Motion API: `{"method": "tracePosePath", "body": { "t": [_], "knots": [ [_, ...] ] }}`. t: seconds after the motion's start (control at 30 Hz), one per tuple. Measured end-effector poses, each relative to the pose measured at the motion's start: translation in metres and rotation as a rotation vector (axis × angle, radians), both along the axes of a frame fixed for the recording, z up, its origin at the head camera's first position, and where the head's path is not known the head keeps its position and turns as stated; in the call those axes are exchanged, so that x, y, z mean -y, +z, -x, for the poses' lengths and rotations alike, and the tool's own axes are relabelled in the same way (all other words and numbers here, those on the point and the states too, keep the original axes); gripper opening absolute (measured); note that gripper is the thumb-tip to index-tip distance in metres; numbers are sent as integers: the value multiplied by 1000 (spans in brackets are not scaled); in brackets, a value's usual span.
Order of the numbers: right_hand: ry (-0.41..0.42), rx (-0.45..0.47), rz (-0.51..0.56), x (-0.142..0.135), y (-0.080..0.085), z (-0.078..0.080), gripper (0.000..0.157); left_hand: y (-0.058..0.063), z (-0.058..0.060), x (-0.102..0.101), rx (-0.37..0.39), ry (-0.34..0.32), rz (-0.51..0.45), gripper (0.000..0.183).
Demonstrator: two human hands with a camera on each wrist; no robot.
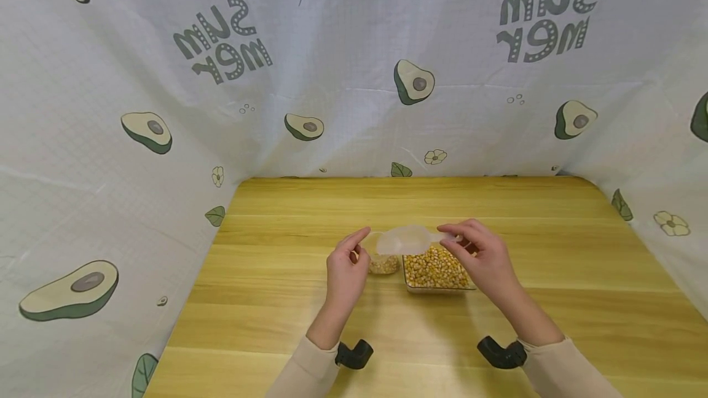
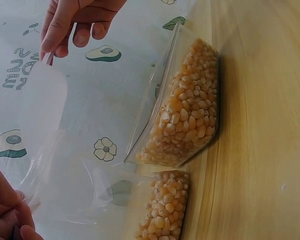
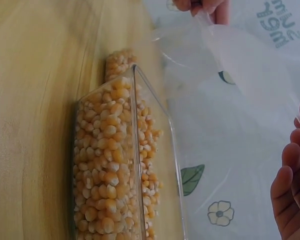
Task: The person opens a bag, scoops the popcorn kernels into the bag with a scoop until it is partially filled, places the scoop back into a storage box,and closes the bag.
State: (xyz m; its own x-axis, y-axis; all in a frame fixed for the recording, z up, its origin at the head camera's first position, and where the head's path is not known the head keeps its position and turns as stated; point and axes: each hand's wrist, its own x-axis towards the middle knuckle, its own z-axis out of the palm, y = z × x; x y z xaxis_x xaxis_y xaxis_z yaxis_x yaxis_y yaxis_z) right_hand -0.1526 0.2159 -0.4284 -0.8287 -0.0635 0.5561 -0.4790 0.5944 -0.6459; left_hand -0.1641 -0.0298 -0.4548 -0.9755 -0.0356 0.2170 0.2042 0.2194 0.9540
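My left hand (image 1: 347,268) pinches the rim of a clear plastic bag (image 2: 95,185). Corn kernels (image 2: 162,207) fill the bottom of the bag, which stands on the table. With thumb and fingers, my right hand (image 1: 488,258) grips the handle of a translucent white scoop (image 1: 406,240). The scoop is tilted, its front end at the bag's mouth near my left fingers. Whether any kernels are in the scoop, I cannot tell. Beneath the scoop and right hand sits a clear rectangular container (image 3: 135,115) holding many yellow corn kernels (image 1: 434,268).
A wood-grain table (image 1: 265,300) lies under everything, the bag just left of the container. Behind and at both sides hangs a white cloth (image 1: 343,78) printed with avocados, leaves and lettering. Black wrist mounts (image 1: 354,355) sit at both sleeves.
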Motion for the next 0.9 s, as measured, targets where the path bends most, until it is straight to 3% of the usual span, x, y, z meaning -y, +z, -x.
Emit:
{"method": "tracePosePath", "body": {
  "t": [0.43,0.9],
  "knots": [
    [-15,-23,-21,-6,-9,-6,26,0,-1,0,-11,5,15,42],
    [-108,-1,37,-19,-16,-17,24,-3,1,1,-42,16,53,33]
  ]
}}
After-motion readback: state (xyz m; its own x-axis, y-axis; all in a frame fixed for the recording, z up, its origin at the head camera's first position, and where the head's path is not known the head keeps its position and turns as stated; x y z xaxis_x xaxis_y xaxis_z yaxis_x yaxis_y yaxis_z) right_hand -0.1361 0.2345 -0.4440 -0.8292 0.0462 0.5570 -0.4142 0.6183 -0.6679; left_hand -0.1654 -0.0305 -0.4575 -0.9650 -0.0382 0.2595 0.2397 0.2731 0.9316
